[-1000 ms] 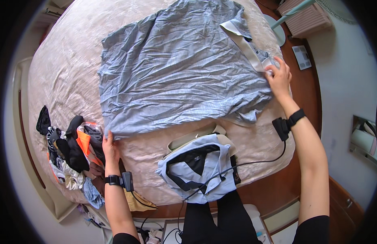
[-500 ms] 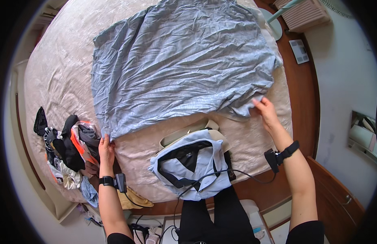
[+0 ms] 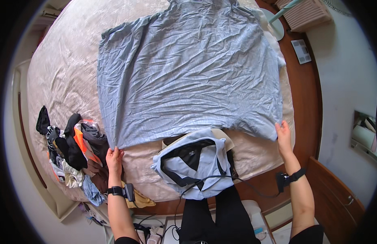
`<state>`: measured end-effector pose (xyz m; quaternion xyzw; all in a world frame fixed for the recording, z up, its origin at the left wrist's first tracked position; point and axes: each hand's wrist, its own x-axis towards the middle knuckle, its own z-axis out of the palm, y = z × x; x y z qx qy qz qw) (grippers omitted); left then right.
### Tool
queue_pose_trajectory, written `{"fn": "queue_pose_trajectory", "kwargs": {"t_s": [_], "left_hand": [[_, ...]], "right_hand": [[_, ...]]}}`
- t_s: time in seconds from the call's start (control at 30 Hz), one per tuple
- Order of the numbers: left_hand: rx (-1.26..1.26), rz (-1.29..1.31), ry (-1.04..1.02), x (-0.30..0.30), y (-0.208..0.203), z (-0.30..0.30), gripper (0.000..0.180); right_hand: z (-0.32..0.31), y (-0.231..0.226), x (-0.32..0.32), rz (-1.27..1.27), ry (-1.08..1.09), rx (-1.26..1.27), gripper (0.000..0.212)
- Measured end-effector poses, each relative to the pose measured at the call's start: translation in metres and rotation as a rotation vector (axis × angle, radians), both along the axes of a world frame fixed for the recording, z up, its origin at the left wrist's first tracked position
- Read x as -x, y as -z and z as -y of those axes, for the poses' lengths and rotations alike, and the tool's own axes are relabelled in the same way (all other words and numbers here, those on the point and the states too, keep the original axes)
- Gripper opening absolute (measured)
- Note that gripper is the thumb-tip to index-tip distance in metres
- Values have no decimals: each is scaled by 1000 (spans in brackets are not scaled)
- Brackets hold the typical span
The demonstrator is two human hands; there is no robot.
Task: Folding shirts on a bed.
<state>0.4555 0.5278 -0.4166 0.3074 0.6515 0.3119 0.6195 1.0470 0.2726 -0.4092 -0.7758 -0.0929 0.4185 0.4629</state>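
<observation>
Currently a clothes pile [image 3: 72, 150] is being supported by the bed [image 3: 62, 77], far left. Near it, the near-left corner of the blue shirt [image 3: 188, 73] is being pinched by the left hand [image 3: 114, 159] — shirt is being held spread across the bed, folded pale-blue garment [image 3: 210, 162] at its near edge — near-right corner is being pinched by the right hand [image 3: 283, 137].

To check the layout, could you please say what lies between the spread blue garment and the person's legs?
The head view shows a pale blue garment there, atop beige cloth, with a dark cable across it.
</observation>
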Motion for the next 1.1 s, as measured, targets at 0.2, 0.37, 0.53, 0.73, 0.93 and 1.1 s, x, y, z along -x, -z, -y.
{"fn": "queue_pose_trajectory", "kwargs": {"t_s": [0.2,0.37,0.53,0.73,0.93,1.1], "left_hand": [[-264,-543,112,-16,-17,-58,27],[-123,-346,135,-62,9,-195,37],[-357,-352,209,-109,37,-289,32],[-499,-933,120,-34,45,-333,27],[-1233,-1268,721,-134,-6,-363,38],[-1260,-1317,1046,-179,0,-375,33]], "right_hand": [[-46,21,-41,365,-148,52,30],[-180,25,-44,501,-56,84,65],[-144,71,-125,514,63,53,46],[-165,61,-148,827,-16,316,47],[-368,-8,-98,1081,-379,-90,54],[-472,36,-109,1356,-494,50,51]]}}
